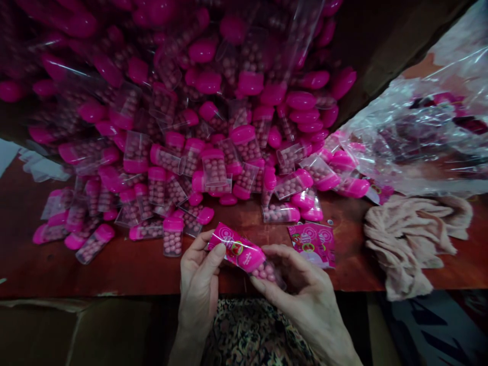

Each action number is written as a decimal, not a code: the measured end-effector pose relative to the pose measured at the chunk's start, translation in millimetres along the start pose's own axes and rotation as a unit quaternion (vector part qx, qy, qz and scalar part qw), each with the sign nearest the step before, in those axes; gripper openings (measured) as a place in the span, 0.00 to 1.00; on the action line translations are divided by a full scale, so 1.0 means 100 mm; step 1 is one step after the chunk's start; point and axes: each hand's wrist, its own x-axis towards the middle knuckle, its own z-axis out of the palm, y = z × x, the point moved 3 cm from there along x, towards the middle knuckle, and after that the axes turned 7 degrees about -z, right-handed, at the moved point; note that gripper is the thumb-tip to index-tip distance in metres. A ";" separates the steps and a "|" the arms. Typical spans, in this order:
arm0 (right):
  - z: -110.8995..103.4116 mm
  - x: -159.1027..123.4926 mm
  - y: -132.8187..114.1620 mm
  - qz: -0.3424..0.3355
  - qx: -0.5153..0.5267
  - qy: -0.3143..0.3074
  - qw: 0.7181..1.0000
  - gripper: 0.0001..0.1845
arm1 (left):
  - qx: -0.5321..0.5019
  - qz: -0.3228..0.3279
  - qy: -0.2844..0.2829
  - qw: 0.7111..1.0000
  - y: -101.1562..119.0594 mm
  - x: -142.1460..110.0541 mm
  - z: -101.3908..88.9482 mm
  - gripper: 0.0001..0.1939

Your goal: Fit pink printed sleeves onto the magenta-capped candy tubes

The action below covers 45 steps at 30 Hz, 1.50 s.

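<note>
My left hand (202, 279) pinches a shiny pink printed sleeve (232, 245) between thumb and fingers, near the table's front edge. My right hand (305, 290) grips a small clear candy box (267, 272) filled with pink balls. The box's upper end sits inside the sleeve's right opening, and its ball-filled end sticks out, tilted down to the right. On the table just behind my right hand lies a flat pink printed sleeve (312, 244). Behind both hands is a big heap of similar candy boxes with pink caps (214, 168).
The heap spills from a dark open carton (366, 46) onto the reddish-brown table (152, 274). A crumpled beige cloth (412, 239) lies at the right, in front of a clear plastic bag (427, 132). Loose boxes (95, 244) lie at the front left.
</note>
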 end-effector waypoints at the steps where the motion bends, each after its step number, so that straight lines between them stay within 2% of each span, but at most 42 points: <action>1: 0.00 0.00 0.00 0.003 0.001 -0.001 1.000 0.15 | 0.002 0.000 -0.003 1.000 -0.01 0.00 0.01 0.10; 8: -0.02 0.03 -0.02 -0.029 0.002 0.011 1.000 0.14 | 0.014 0.008 -0.063 0.998 -0.05 -0.03 0.11 0.17; 12: -0.03 0.04 -0.06 -0.056 0.012 -0.008 0.998 0.14 | 0.016 -0.007 -0.063 0.998 -0.09 -0.04 0.15 0.15; 17: -0.04 0.08 -0.07 -0.036 0.050 -0.023 0.998 0.13 | -0.007 -0.019 -0.067 0.998 -0.11 -0.04 0.13 0.16; 21: -0.01 0.08 -0.09 -0.054 0.026 -0.005 0.998 0.14 | -0.007 -0.007 -0.071 0.997 -0.09 -0.07 0.14 0.15; 26: 0.06 0.05 -0.10 -0.065 0.028 0.017 0.997 0.14 | -0.010 -0.039 -0.069 0.997 -0.08 -0.08 0.17 0.15; 32: 0.05 0.03 -0.06 -0.010 0.043 0.048 0.998 0.12 | -0.048 -0.094 -0.114 0.988 -0.13 -0.07 0.21 0.12; 36: 0.05 0.04 -0.08 -0.042 0.037 0.046 0.997 0.11 | -0.044 -0.130 -0.121 0.983 -0.17 -0.09 0.23 0.10; 41: 0.08 0.04 -0.13 -0.084 0.051 0.057 0.994 0.13 | -0.027 -0.107 -0.113 0.988 -0.17 -0.11 0.23 0.08; 45: 0.09 0.03 -0.13 -0.089 0.070 0.065 0.991 0.13 | -0.009 -0.097 -0.163 0.982 -0.17 -0.12 0.19 0.09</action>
